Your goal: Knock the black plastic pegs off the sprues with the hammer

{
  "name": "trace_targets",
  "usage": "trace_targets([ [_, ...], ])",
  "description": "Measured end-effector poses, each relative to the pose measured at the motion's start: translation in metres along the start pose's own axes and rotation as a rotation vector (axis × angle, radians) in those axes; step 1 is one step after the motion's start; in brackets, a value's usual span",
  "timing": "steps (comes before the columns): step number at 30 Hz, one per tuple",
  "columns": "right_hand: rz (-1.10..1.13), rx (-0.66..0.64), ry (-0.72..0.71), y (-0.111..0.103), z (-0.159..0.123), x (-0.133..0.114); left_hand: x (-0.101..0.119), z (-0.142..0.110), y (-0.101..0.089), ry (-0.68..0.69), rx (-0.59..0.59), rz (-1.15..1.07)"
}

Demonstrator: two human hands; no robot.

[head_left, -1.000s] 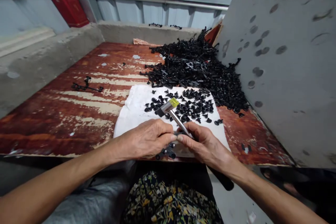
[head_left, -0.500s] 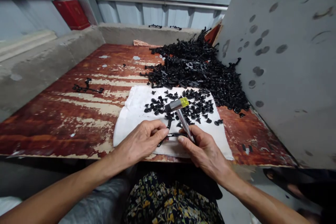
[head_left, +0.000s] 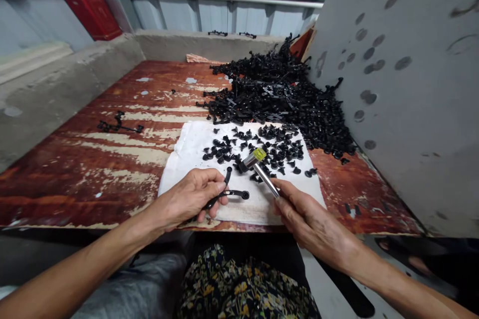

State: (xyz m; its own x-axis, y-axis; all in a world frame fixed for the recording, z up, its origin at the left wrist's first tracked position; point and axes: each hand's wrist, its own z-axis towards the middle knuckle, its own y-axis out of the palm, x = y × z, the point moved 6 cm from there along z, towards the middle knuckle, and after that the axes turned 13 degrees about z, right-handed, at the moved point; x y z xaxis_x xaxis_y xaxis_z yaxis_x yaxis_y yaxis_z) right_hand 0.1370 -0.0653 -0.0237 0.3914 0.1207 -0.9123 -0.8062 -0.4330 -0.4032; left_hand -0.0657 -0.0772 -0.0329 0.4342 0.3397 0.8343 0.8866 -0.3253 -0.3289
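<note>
My left hand (head_left: 200, 193) pinches a black branched plastic part (head_left: 236, 193) over the near side of a white cloth (head_left: 262, 209). Two of its arms stick out past my fingers, each ending in a round tip; the rest is hidden in the hand. My right hand (head_left: 305, 214) is wrapped round the metal shaft of a small mallet (head_left: 254, 159). One face of the mallet head is yellow, the other black, and its black handle runs back under my wrist. The head hangs just in front of small black plastic caps (head_left: 282, 152) scattered on the cloth.
A large heap of black plastic parts (head_left: 277, 94) covers the back right of the worn red-brown table (head_left: 145, 169). Another branched part (head_left: 119, 124) lies at left. A grey spotted panel (head_left: 400, 109) stands along the right side. On the ledge sits a red box (head_left: 93, 16).
My hands have moved apart: the left slid left with the black part, the right moved right and down. The mallet head has dropped lower. My view has shifted slightly.
</note>
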Motion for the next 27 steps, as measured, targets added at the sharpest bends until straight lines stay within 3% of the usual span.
trace_targets([
  [7, -0.088, -0.134, -0.090, 0.013, 0.003, -0.016, -0.008, -0.004, -0.009, -0.076, 0.030, 0.002],
  [13, 0.127, 0.026, 0.086, 0.003, -0.001, 0.001, -0.006, -0.002, -0.012, -0.119, -0.004, 0.055],
  [16, 0.287, 0.020, 0.176, 0.004, -0.004, 0.011, -0.001, 0.005, -0.010, -0.117, -0.013, 0.067],
  [21, 0.422, -0.010, 0.210, 0.007, -0.007, 0.019, 0.009, 0.013, -0.007, -0.131, -0.024, 0.074],
  [27, 0.385, -0.022, 0.174, 0.004, -0.005, 0.020, 0.010, 0.017, -0.005, -0.133, -0.017, 0.078],
])
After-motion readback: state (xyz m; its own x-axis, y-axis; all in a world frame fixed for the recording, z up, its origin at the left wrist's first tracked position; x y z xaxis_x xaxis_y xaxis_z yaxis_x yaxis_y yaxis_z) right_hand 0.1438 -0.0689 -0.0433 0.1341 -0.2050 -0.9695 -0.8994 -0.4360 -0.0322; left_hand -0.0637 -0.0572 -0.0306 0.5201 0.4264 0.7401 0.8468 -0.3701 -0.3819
